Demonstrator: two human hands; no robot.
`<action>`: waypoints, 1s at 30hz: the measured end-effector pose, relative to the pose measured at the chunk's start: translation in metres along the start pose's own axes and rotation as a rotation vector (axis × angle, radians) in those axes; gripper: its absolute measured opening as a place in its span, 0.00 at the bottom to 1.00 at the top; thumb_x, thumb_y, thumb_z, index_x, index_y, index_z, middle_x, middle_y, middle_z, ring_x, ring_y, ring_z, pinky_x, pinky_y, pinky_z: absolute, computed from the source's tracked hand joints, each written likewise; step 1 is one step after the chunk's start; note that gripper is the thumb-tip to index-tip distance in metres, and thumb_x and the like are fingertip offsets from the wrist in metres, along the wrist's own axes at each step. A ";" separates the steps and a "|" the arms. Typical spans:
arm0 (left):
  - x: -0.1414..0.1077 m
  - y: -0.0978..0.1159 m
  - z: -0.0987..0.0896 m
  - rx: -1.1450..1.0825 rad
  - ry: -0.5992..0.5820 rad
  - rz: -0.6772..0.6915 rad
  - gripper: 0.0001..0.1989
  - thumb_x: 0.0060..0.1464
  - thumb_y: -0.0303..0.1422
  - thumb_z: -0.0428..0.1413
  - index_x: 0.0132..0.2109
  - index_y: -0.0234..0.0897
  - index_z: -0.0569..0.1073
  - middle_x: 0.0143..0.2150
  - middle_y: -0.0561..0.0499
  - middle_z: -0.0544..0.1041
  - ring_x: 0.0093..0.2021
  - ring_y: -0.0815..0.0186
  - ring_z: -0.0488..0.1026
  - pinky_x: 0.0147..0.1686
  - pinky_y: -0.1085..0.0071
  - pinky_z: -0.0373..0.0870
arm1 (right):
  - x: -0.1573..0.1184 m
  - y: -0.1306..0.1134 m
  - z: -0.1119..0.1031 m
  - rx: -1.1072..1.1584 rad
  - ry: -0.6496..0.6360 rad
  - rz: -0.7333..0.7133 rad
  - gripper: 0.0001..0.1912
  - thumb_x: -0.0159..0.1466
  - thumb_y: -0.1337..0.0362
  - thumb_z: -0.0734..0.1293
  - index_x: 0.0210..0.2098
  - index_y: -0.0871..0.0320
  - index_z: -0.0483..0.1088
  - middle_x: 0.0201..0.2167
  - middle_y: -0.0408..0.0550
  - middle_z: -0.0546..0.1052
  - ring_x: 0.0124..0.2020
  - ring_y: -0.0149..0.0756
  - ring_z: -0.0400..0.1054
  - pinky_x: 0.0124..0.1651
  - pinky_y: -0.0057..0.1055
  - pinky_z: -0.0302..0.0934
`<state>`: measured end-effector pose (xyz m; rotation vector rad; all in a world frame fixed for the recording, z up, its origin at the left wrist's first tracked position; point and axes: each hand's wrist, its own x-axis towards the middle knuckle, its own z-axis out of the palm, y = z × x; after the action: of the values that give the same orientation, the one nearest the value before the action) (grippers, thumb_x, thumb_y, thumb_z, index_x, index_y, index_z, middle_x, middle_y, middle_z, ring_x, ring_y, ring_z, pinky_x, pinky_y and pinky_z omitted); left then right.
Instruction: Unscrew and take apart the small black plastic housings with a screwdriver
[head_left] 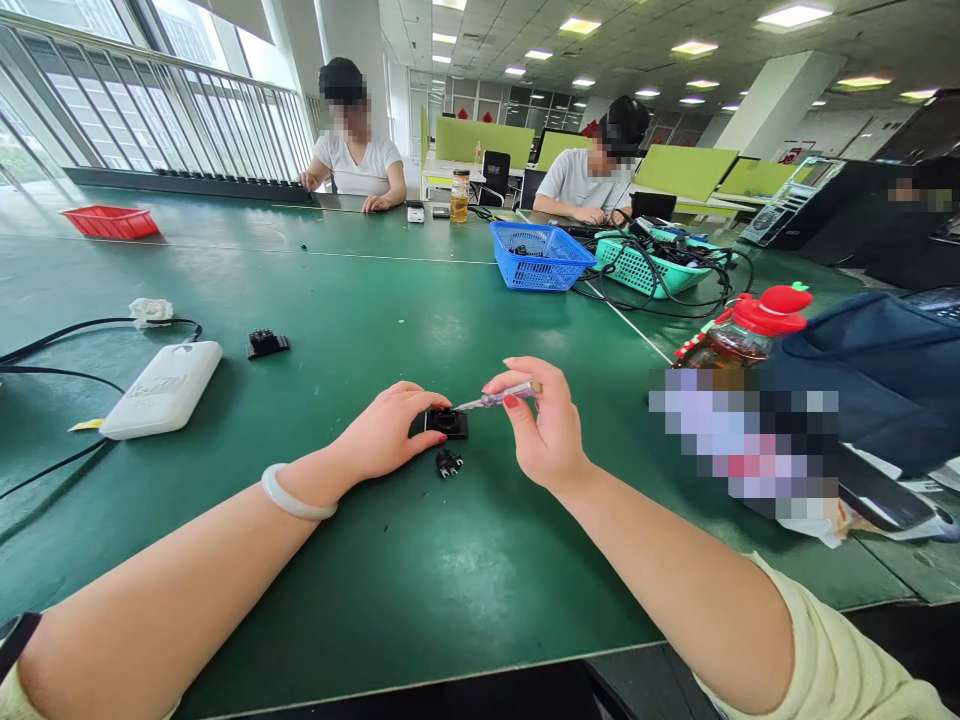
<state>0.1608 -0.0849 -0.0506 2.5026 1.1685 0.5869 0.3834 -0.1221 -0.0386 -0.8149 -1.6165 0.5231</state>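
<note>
My left hand point(390, 430) grips a small black plastic housing point(448, 424) by its left side, thumb and fingers closed on it as it lies on the green table. In my right hand point(546, 420) is a slim screwdriver point(508, 396) with a clear purplish handle, pinched between thumb and fingers. The screwdriver's tip points left and meets the top edge of the housing; whether it sits in a screw I cannot tell. Just below the housing lies a small black part with metal prongs point(449, 463), touched by neither hand.
Left are a white power bank point(163, 390) with black cables and another black part point(266, 343). A red tray point(111, 221), blue basket point(541, 256) and green basket of cables point(652, 268) stand farther off. A red-lidded bottle point(742, 325) and dark bag point(877, 375) are right. Two people sit opposite.
</note>
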 end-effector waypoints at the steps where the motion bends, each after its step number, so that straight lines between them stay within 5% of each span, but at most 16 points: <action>1: 0.000 0.000 0.000 -0.002 -0.002 0.001 0.18 0.58 0.44 0.56 0.53 0.42 0.74 0.49 0.47 0.78 0.53 0.53 0.70 0.56 0.53 0.68 | 0.000 0.000 0.000 -0.002 0.019 0.002 0.12 0.67 0.63 0.64 0.51 0.47 0.66 0.38 0.44 0.79 0.40 0.39 0.74 0.51 0.42 0.67; 7: 0.000 0.000 0.000 -0.003 0.009 0.008 0.18 0.59 0.44 0.55 0.53 0.43 0.73 0.49 0.47 0.78 0.52 0.53 0.71 0.56 0.53 0.68 | 0.001 0.001 0.001 -0.013 -0.072 0.028 0.12 0.67 0.62 0.64 0.50 0.47 0.67 0.38 0.44 0.80 0.40 0.39 0.74 0.51 0.43 0.68; 12: -0.003 0.004 -0.005 0.053 0.066 0.009 0.19 0.62 0.43 0.52 0.56 0.41 0.71 0.52 0.46 0.77 0.53 0.54 0.71 0.55 0.56 0.67 | 0.000 0.000 -0.001 0.026 0.099 -0.052 0.13 0.66 0.63 0.66 0.50 0.46 0.66 0.38 0.45 0.79 0.40 0.40 0.75 0.51 0.45 0.68; 17: -0.010 0.014 -0.017 0.311 0.152 -0.156 0.20 0.64 0.39 0.47 0.59 0.38 0.70 0.49 0.42 0.77 0.50 0.49 0.73 0.50 0.54 0.70 | 0.000 -0.002 -0.004 0.028 0.157 -0.035 0.12 0.66 0.60 0.66 0.49 0.48 0.65 0.36 0.46 0.78 0.38 0.42 0.75 0.49 0.46 0.69; 21: -0.023 0.019 -0.022 0.572 -0.005 -0.307 0.24 0.64 0.38 0.45 0.62 0.35 0.68 0.39 0.39 0.78 0.38 0.47 0.75 0.40 0.54 0.71 | 0.000 -0.002 -0.004 0.010 0.117 -0.077 0.12 0.67 0.62 0.63 0.50 0.48 0.62 0.36 0.46 0.78 0.39 0.41 0.74 0.49 0.45 0.69; 24: -0.031 0.026 -0.022 0.653 -0.126 -0.336 0.23 0.63 0.46 0.49 0.57 0.38 0.74 0.37 0.39 0.78 0.35 0.46 0.76 0.36 0.54 0.72 | 0.000 -0.002 -0.004 -0.008 0.120 -0.130 0.12 0.68 0.65 0.62 0.50 0.48 0.62 0.36 0.45 0.78 0.38 0.39 0.74 0.48 0.43 0.69; 27: -0.031 0.035 -0.019 0.633 -0.081 -0.290 0.26 0.58 0.54 0.53 0.51 0.38 0.77 0.42 0.38 0.78 0.43 0.42 0.75 0.43 0.50 0.72 | 0.000 -0.002 -0.004 -0.026 0.138 -0.154 0.11 0.69 0.66 0.61 0.50 0.48 0.64 0.36 0.44 0.78 0.37 0.38 0.75 0.47 0.42 0.70; 30: -0.025 0.037 -0.010 0.469 0.011 -0.120 0.30 0.56 0.54 0.56 0.58 0.40 0.72 0.62 0.38 0.70 0.61 0.41 0.65 0.57 0.47 0.65 | 0.002 0.001 -0.003 -0.053 0.158 -0.252 0.12 0.69 0.66 0.61 0.51 0.50 0.64 0.35 0.44 0.78 0.36 0.37 0.75 0.44 0.41 0.71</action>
<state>0.1650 -0.1261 -0.0312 2.7753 1.6018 0.3221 0.3867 -0.1202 -0.0377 -0.6618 -1.5637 0.2316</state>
